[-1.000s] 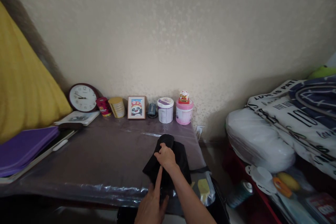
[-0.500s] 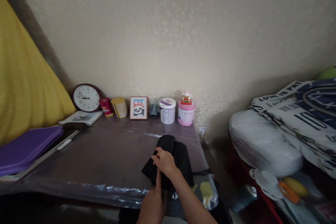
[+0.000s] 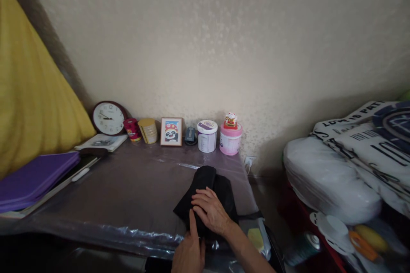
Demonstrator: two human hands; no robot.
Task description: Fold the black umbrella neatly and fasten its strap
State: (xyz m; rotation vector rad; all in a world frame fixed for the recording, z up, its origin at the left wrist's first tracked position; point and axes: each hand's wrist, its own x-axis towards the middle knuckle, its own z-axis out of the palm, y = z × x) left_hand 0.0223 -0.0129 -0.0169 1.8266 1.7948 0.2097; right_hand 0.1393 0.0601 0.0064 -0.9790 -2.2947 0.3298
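Note:
A folded black cloth (image 3: 208,185) lies on the plastic-covered table (image 3: 134,187) near its front right corner. My right hand (image 3: 209,211) rests flat on the cloth, fingers spread and pointing left. My left hand (image 3: 189,251) comes up from the bottom edge with its index finger stretched out onto the cloth's near edge; its other fingers are curled under.
Along the wall stand a clock (image 3: 108,117), a red tin (image 3: 132,129), a yellow tin (image 3: 148,130), a framed picture (image 3: 171,132), a white tub (image 3: 206,135) and a pink tub (image 3: 230,138). A purple mat (image 3: 35,177) and a yellow cushion (image 3: 28,94) lie left. Bedding (image 3: 349,166) is piled right.
My right hand has let go its pinch on the cloth and flattened onto it, sliding nearer. The camera has drifted slightly left, shifting the scene rightward. The left finger stays put.

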